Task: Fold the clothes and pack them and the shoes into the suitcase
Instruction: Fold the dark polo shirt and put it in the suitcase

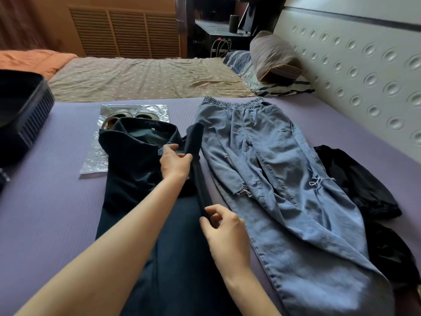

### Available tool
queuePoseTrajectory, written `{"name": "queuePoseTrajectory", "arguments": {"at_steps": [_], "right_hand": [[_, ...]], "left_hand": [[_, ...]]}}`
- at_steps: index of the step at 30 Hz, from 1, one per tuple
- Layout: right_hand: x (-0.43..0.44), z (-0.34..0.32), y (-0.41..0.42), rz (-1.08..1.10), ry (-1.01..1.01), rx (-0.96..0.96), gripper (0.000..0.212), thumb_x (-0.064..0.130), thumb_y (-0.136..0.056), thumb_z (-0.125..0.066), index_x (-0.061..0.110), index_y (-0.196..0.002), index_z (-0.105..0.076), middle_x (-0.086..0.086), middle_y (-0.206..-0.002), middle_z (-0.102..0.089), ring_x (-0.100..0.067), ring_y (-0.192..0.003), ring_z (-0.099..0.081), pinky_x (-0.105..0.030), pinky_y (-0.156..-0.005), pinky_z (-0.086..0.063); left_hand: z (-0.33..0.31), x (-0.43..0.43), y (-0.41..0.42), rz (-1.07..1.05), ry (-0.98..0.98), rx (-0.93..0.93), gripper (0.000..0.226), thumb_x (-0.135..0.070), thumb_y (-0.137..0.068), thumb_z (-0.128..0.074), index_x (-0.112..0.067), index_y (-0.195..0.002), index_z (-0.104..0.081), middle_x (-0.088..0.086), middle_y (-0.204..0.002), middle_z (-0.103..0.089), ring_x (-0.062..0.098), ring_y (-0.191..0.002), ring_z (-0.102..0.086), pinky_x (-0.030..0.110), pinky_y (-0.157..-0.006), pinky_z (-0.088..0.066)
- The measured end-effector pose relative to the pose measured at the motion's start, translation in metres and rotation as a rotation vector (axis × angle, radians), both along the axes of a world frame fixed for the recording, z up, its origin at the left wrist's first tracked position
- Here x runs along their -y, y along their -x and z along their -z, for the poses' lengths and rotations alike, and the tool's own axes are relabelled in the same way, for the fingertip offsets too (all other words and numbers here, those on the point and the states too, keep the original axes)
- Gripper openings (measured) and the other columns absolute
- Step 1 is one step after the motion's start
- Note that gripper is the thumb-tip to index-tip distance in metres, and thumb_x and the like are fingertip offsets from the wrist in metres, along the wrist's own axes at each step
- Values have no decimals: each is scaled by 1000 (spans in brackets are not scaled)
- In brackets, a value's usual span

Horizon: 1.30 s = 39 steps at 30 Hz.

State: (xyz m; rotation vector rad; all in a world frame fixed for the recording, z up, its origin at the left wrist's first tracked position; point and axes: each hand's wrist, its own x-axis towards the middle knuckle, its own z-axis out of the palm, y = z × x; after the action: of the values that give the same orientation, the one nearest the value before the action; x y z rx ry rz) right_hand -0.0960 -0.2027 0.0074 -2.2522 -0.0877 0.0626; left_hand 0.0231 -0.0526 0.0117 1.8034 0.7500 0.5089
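Navy garment (pixel 132 169) flat just left of the jeans (pixel 273 156); folded edge gripped by left hand (pixel 175 164), pinched lower down by right hand (pixel 227 236). Shoes (pixel 127 116) left of jeans; suitcase (pixel 29 110) farther left.

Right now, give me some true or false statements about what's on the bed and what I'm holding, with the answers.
1. The left grip and the right grip both hold the navy garment. True.
2. The blue jeans are folded inside the suitcase. False: they lie spread out on the purple mat, right of the navy garment.
3. The shoes sit on a clear plastic bag. True.
4. The black garment lies beside the suitcase. False: it lies at the far right, by the jeans; the suitcase is at the left edge.
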Motion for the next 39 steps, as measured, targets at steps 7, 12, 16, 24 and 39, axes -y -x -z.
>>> {"name": "queuePoseTrajectory", "arguments": {"at_steps": [7, 12, 16, 24, 39], "right_hand": [[-52, -2, 32, -243, 158, 19, 29, 32, -93, -52, 30, -121, -58, 8, -117, -63, -15, -108, -59, -29, -88, -45], [-70, 2, 43, -376, 293, 18, 32, 29, -97, -46, 27, -128, -53, 5, -124, -55, -19, -112, -57, -32, -90, -43], [-65, 4, 46, -415, 361, 15, 34, 30, -98, -45, 25, -131, -51, 4, -124, -53, -19, -112, -56, -33, -91, -44], [-13, -8, 48, -332, 253, -69, 33, 45, -89, -55, 34, -120, -59, 14, -105, -64, -6, -98, -60, -26, -85, -45], [57, -10, 114, -283, 477, -124, 17, 42, -81, -62, 36, -96, -56, 14, -89, -59, -10, -96, -60, -26, -75, -41]], "left_hand": [[12, -74, 44, -66, -48, -22, 41, -8, -81, -68, -8, -119, -53, 9, -99, -65, 25, -99, -62, 36, -93, -48], [17, -85, 61, -32, -166, -106, 44, -11, -83, -66, -9, -124, -50, 10, -104, -66, 25, -101, -61, 33, -88, -45], [26, -83, 61, 37, -262, -177, 44, -15, -86, -64, -7, -127, -47, 12, -108, -64, 28, -102, -59, 33, -85, -43], [20, -68, 100, 61, -302, -2, 40, -15, -87, -65, -8, -123, -50, 9, -116, -52, 21, -104, -54, 33, -92, -45], [31, 9, 255, 232, 161, 3, 24, -6, -88, -61, -28, -99, -60, 1, -92, -66, 14, -79, -66, 25, -59, -56]]}}
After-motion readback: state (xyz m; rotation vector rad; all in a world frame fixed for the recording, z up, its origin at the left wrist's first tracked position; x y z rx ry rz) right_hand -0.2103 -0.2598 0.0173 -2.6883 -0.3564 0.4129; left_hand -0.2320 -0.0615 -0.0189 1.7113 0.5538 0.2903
